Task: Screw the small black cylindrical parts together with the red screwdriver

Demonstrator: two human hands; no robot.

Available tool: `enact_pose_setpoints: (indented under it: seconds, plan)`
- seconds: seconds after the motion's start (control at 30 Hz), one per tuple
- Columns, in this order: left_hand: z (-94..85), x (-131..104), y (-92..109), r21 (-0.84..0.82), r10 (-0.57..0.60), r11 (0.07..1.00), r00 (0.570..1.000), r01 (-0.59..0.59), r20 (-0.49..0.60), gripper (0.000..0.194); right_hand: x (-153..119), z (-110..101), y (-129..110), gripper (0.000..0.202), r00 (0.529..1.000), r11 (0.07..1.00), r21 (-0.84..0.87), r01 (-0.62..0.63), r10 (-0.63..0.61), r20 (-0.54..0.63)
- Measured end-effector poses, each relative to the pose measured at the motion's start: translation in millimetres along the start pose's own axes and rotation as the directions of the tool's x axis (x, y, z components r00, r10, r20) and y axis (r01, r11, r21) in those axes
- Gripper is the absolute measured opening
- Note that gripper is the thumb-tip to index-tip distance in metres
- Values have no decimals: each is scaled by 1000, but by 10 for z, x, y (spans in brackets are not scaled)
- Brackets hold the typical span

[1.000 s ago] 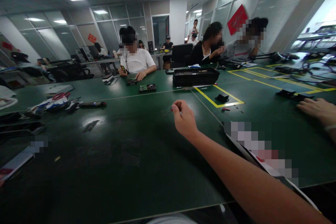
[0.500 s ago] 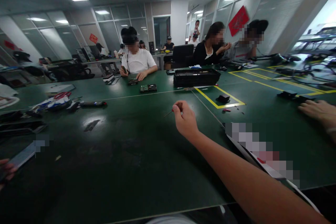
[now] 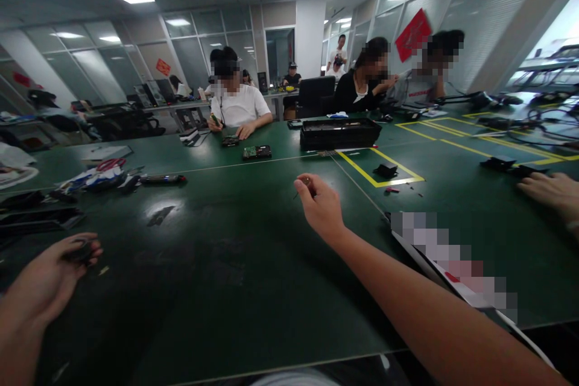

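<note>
My right hand is above the middle of the green table, its fingers closed round a small screwdriver whose thin shaft points left and down. At the left, my left hand is curled round a dark object that I cannot make out clearly. A small pale scrap lies just right of that hand.
A long black box stands ahead, near a black part inside yellow tape. Circuit boards lie before a seated person. Another person's hand rests at the right. Tools and cloths lie left.
My left hand has come into view at the left with a dark object, and the phone-like slab there is gone from sight. The screwdriver has turned in my right hand.
</note>
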State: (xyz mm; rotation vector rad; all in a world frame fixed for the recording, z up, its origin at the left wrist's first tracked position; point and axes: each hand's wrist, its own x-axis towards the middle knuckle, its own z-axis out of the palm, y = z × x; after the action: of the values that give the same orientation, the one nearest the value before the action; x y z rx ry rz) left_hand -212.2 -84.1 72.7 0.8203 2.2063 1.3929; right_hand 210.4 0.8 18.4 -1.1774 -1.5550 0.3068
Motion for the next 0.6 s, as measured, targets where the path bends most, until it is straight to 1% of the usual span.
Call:
enact_pose_setpoints:
  seconds: [0.03,0.07,0.1,0.13,0.17,0.2,0.23,0.27,0.3,0.37,0.43,0.5,0.53,0.6]
  plan:
    - [107,2,6,-112,-9,994,997,18,81,11,4,-4,-5,31,1000,1000,-15,-3,3,2]
    - [226,-2,20,-179,8,984,987,21,160,8,8,-8,-11,32,1000,1000,-28,0,0,2]
    - [357,-13,40,-197,60,980,973,-15,223,8,12,-12,-16,32,1000,999,-41,4,-4,0]
    - [501,-31,69,-161,125,983,954,-83,273,11,15,-16,-21,31,1000,999,-52,8,-9,-2]
    - [655,-57,105,-104,157,986,941,-131,298,13,16,-20,-25,31,1000,998,-63,12,-12,-1]
    - [817,-93,148,-53,211,977,913,-205,348,17,17,-24,-28,31,1000,997,-74,13,-13,0]
    - [984,-141,196,-14,263,960,891,-278,370,20,16,-28,-30,31,1000,996,-83,13,-13,3]
    - [1154,-202,246,5,317,937,857,-349,407,26,14,-32,-29,33,1000,996,-88,14,-14,7]
    - [1323,-276,295,-3,372,912,822,-411,432,27,11,-34,-28,34,1000,996,-87,16,-16,8]
    - [1649,-453,371,-86,466,863,718,-498,517,30,3,-37,-22,34,1000,997,-69,26,-26,-1]
    - [1937,-642,400,-195,551,809,600,-554,580,31,-8,-38,-20,30,999,999,-30,37,-38,-22]
    - [2165,-814,373,-233,620,740,505,-631,600,30,-22,-38,-28,25,997,999,16,51,-50,-60]
    - [2252,-886,343,-227,643,708,479,-668,597,31,-30,-37,-36,24,995,998,39,58,-55,-85]
    - [2368,-989,268,-191,670,661,456,-726,585,31,-47,-34,-59,22,989,994,78,76,-65,-135]
